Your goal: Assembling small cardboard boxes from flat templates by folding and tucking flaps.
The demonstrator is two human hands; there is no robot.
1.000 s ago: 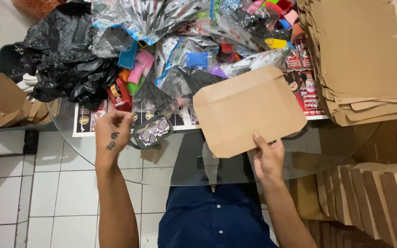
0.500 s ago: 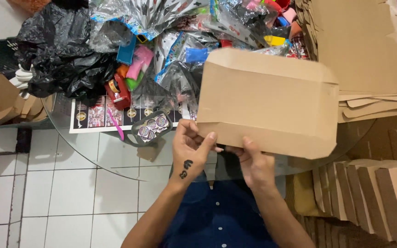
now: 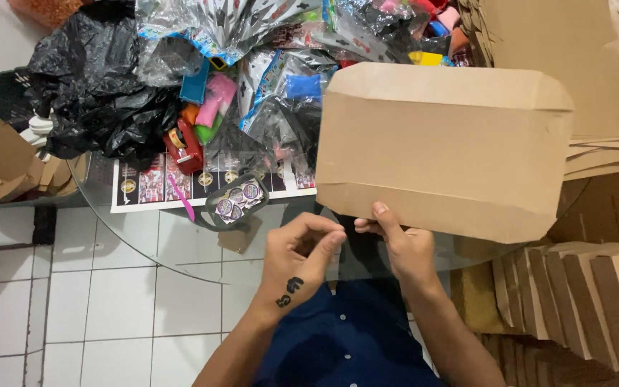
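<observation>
Nearest the camera, a dark blue shirt [image 3: 352, 344] fills the bottom edge, with both forearms reaching up from it. The left hand [image 3: 301, 259], marked with a small dark tattoo at the wrist, is loosely curled with its fingertips drawn together, close to the right hand's fingers; it grips nothing that can be made out, and whether it touches the card cannot be told. The right hand [image 3: 401, 244] pinches the lower edge of a flat brown cardboard piece [image 3: 445, 147], thumb pressed up against the folded bottom flap. That cardboard piece is held up above the near rim of the round glass worktop [image 3: 145, 244], tilted slightly, its flaps folded in at top and bottom.

Beside the right forearm, a row of folded cardboard blanks [image 3: 582, 301] stands on edge. On the worktop just left of the hands lies a small packet of round stickers [image 3: 236, 201] and a pink pen [image 3: 180, 198] across a printed sheet [image 3: 148, 188]. Farther back sit a red toy [image 3: 184, 145], crumpled black plastic bags [image 3: 94, 93] and a heap of clear toy packets [image 3: 252, 43]. At the far right is a stack of flat cardboard sheets [image 3: 560, 43].
</observation>
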